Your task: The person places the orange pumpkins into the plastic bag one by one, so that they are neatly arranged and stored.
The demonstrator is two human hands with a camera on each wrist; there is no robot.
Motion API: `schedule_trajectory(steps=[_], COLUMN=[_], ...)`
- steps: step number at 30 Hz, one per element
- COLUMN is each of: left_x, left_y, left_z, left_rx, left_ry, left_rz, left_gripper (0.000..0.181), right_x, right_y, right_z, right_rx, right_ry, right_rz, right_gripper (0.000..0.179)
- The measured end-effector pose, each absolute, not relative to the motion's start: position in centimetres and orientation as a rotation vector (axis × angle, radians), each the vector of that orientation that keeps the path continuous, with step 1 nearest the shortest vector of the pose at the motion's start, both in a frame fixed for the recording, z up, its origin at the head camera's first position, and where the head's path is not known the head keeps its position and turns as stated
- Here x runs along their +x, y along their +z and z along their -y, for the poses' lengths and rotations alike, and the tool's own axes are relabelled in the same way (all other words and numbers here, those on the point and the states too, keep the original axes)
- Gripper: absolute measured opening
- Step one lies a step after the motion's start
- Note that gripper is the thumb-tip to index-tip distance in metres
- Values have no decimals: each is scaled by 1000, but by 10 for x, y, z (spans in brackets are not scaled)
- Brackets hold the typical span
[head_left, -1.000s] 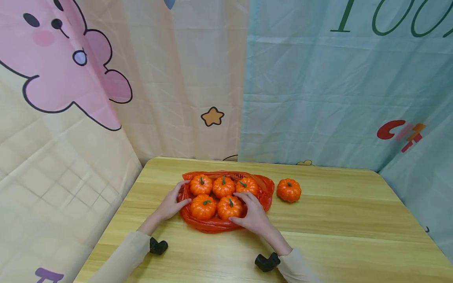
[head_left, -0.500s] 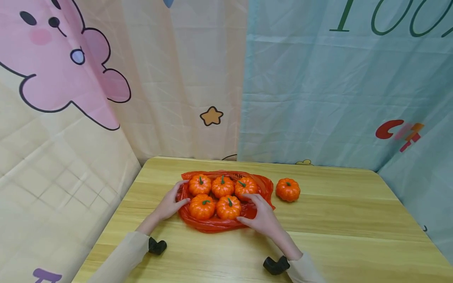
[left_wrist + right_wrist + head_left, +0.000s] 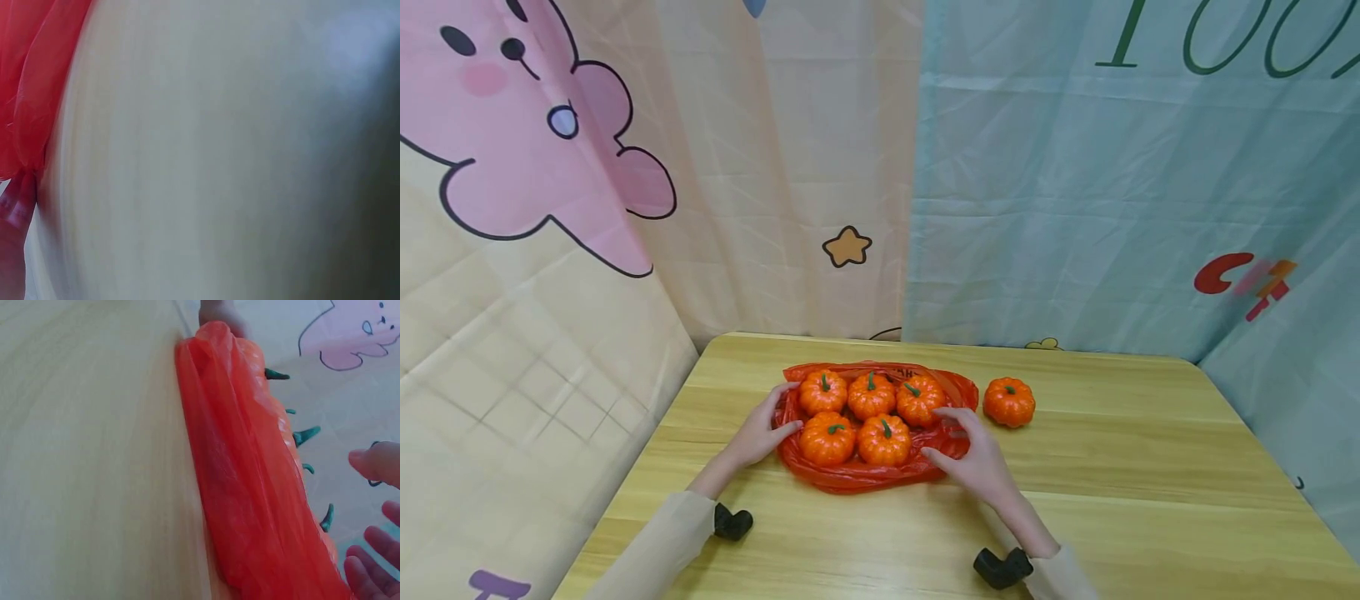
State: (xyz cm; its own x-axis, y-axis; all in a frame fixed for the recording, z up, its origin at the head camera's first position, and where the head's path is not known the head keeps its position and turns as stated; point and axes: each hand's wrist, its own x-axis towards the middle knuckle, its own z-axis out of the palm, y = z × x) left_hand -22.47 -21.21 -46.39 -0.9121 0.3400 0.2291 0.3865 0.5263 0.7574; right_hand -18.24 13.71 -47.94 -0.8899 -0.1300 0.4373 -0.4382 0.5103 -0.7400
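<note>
Several small orange pumpkins with green stems sit in two rows in a red plastic bag, whose mouth lies spread upward. My left hand holds the bag's left edge; in the left wrist view its thumb meets the gathered plastic. My right hand hovers over the bag's right end with fingers spread and nothing between them. In the right wrist view its fingers stand apart from the pumpkins. One more pumpkin rests on the table, just right of the bag.
The light wooden table reaches back to hanging printed curtains. Another curtain hangs along its left side. A black wrist mount sits on each forearm, the left mount and the right mount.
My right hand has let go of the front right pumpkin and moved right, toward the bag's right edge. My left hand stays at the bag's left edge.
</note>
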Motion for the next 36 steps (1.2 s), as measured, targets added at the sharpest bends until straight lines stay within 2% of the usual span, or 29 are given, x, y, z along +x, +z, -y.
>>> schedule_trajectory(steps=[10, 15, 21, 36], left_x=[-224, -235, -247, -247], left_y=[-465, -485, -503, -503], left_z=[212, 217, 225, 225], left_rx=[-638, -642, -642, -653], left_ry=[-1343, -1335, -1340, -1363], left_rz=[2696, 2689, 2686, 2675], left_gripper=[56, 59, 60, 58], right_x=[-192, -195, -203, -223], right_y=[-476, -472, -471, -478], right_z=[-165, -178, -195, -225], right_rx=[357, 266, 165, -1], right_ry=[1332, 1327, 1267, 1214], right_rz=[2219, 2244, 2248, 2304], right_gripper=[50, 50, 54, 68])
